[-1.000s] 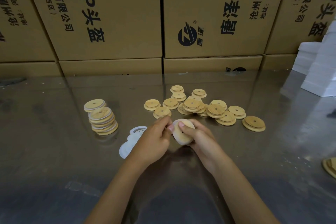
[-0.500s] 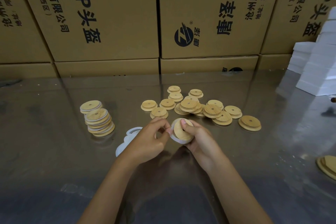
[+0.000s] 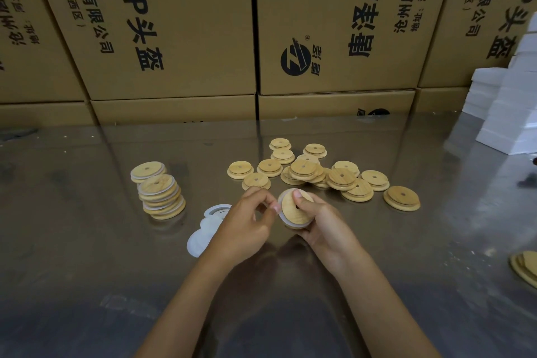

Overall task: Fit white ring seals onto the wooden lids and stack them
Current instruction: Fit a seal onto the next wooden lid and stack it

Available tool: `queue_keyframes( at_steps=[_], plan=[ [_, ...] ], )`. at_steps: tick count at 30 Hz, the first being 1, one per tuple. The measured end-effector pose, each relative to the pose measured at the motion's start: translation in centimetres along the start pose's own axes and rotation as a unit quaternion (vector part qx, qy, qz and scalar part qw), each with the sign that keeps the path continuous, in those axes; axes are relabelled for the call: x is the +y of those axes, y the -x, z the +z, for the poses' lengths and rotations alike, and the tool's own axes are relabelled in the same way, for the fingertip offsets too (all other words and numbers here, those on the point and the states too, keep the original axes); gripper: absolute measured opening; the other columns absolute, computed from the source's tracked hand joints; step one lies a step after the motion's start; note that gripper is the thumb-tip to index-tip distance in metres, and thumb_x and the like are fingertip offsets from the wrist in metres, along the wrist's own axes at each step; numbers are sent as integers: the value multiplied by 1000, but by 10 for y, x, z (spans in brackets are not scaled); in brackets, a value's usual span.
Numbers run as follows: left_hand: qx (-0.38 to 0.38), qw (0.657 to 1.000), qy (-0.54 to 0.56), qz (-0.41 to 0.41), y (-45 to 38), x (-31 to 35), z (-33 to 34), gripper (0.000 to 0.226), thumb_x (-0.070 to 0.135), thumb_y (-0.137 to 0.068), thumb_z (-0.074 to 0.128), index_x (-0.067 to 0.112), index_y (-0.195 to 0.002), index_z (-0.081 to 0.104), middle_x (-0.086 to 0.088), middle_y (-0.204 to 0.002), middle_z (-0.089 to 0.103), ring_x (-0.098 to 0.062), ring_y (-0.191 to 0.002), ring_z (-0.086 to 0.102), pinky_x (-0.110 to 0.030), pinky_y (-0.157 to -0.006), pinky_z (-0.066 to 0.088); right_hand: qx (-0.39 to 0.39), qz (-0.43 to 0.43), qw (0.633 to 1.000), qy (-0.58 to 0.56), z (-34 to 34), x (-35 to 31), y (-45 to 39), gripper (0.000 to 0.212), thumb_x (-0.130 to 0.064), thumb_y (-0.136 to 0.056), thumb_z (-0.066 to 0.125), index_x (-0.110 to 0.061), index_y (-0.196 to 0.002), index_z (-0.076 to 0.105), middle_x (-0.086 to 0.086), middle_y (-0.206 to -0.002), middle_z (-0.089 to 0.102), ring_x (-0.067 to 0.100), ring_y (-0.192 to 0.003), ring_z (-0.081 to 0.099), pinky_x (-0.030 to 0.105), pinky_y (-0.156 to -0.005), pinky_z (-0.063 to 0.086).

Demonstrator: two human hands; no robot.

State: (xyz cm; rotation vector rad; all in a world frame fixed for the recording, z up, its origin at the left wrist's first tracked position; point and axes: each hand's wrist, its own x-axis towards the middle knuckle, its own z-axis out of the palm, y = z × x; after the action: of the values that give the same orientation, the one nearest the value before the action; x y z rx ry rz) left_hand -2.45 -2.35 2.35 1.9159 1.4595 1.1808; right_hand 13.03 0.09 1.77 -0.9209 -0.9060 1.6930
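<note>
My right hand (image 3: 322, 222) grips a round wooden lid (image 3: 292, 209) tilted on edge, thumb near its centre hole. A white ring seal (image 3: 286, 219) runs around the lid's rim. My left hand (image 3: 247, 221) pinches the seal at the lid's left edge. To the left stands a leaning stack of sealed lids (image 3: 161, 196) with one more sealed lid (image 3: 147, 171) behind it. A pile of white ring seals (image 3: 203, 232) lies partly under my left hand. Several loose bare lids (image 3: 308, 170) are scattered beyond my hands.
Both arms work over a reflective metal table (image 3: 87, 256). Brown cardboard boxes (image 3: 180, 23) form a wall at the back. White boxes (image 3: 508, 107) are piled at the right rear. More wooden pieces (image 3: 526, 269) lie at the right edge.
The lid has been turned so its wooden face shows, and the white seal now sits further around its rim. Both hands stayed in the same spot over the table.
</note>
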Motion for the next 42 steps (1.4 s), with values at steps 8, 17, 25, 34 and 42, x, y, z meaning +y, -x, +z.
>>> queue_keyframes(
  at_steps=[8, 17, 25, 34, 42],
  plan=[
    [51, 997, 39, -49, -1, 2, 4, 15, 24, -95, 59, 16, -82, 63, 6, -92, 59, -8, -81, 55, -9, -67, 37, -34, 9, 999, -24, -4, -1, -1, 27, -18, -94, 63, -1, -116, 65, 8, -93, 72, 16, -85, 70, 34, -87, 53],
    [35, 997, 4, -67, -2, -1, 3, 15, 25, -94, 57, 21, -81, 62, 7, -90, 61, -6, -71, 54, -10, -60, 37, -29, 9, 999, -21, -6, 1, -3, 20, -18, -93, 65, -6, -109, 68, 8, -95, 75, 18, -90, 72, 34, -89, 55],
    [12, 999, -27, -36, -1, -3, -1, 15, 19, -98, 50, 23, -86, 57, 9, -95, 57, -9, -89, 55, -19, -73, 41, 3, -32, 999, 42, -2, 4, -2, 26, -21, -94, 66, -6, -114, 68, 13, -105, 72, 22, -97, 69, 36, -85, 57],
    [65, 995, -68, -30, -1, -8, -4, 15, 22, -96, 54, 27, -82, 56, 12, -93, 57, -5, -83, 54, -13, -69, 38, -24, -4, 999, 32, -2, 3, -2, 38, -21, -98, 59, 10, -121, 57, 13, -103, 70, 23, -93, 69, 38, -85, 56],
    [118, 993, -17, -21, -2, -6, -1, 13, 12, -93, 59, 19, -82, 63, 8, -90, 62, -4, -80, 56, -10, -67, 39, 10, -24, 998, 56, 1, 3, -1, 38, -22, -92, 68, 9, -112, 64, 13, -98, 70, 20, -89, 65, 33, -83, 53]
  ],
)
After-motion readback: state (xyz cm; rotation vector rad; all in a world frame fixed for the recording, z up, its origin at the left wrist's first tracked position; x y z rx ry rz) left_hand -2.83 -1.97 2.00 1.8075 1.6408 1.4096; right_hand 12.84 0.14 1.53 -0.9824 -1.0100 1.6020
